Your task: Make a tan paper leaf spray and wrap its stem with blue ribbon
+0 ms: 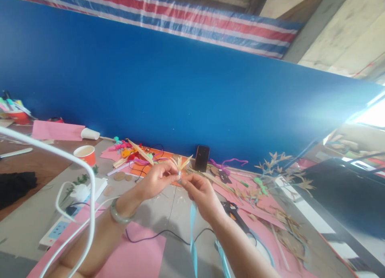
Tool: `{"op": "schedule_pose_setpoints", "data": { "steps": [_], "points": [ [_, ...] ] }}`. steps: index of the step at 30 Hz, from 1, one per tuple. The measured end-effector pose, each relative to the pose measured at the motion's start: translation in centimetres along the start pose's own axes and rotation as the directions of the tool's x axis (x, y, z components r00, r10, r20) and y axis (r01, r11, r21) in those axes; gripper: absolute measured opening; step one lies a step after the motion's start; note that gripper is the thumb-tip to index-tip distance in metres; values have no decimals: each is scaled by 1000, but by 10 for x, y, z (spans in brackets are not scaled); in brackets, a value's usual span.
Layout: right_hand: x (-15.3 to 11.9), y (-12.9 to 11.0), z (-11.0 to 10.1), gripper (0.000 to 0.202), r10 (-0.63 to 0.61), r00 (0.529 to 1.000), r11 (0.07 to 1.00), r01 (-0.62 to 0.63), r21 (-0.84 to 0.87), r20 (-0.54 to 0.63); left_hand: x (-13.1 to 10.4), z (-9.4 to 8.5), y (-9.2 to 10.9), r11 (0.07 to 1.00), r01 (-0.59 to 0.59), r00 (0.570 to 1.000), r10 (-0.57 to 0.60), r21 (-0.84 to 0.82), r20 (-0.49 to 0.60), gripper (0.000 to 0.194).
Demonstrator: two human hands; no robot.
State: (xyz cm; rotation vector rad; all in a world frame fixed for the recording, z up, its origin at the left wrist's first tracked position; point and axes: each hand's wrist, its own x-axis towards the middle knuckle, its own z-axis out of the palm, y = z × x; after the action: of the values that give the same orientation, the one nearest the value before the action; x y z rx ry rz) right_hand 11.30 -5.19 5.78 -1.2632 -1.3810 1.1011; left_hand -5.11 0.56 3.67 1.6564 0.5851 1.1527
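Observation:
My left hand point(159, 180), with a pale bangle at the wrist, is closed in a pinch at the base of a small flower of dried, straw-coloured leaves point(181, 164). Its pointed leaves fan upward above my fingertips. Close beside it, my right hand point(200, 192) pinches with thumb and finger just under the flower's base. A light blue ribbon point(193, 238) hangs down from beneath my right hand. Exactly how the ribbon meets the flower's base is hidden by my fingers. Both hands are held above the grey table point(156, 214).
A black glue gun point(233, 212) lies right of my right forearm, near pink paper point(255, 206) strewn with dried leaf scraps. A phone point(201, 158) leans on the blue partition point(180, 89). Left are a paper cup point(85, 154), a power strip point(57, 230) and a white cable point(92, 190) crossing close by.

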Motion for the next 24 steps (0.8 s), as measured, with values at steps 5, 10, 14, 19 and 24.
{"op": "schedule_pose_setpoints", "data": {
  "steps": [5, 10, 14, 19, 24],
  "points": [
    [-1, -1, 0, 15, -144, 988, 973, 132, -189, -53, -4, 7, -2, 989, 143, 989, -142, 27, -28, 16],
    [-6, -3, 1, 17, -216, 974, 939, 189, -288, -63, -6, 10, 6, 990, 141, 989, -142, 27, 34, 21],
    [-7, -5, 0, 20, -183, 982, 955, 168, -244, -43, -5, 11, 8, 993, 110, 994, -110, -29, 22, 27],
    [-7, -3, -1, 20, -141, 990, 979, 134, -154, -32, -4, 12, 3, 988, 128, 992, -127, -82, 25, 31],
    [-7, 1, 0, 21, -125, 991, 984, 117, -135, -52, -4, 13, -2, 983, 143, 990, -143, -111, 8, 29]
  ]
}}
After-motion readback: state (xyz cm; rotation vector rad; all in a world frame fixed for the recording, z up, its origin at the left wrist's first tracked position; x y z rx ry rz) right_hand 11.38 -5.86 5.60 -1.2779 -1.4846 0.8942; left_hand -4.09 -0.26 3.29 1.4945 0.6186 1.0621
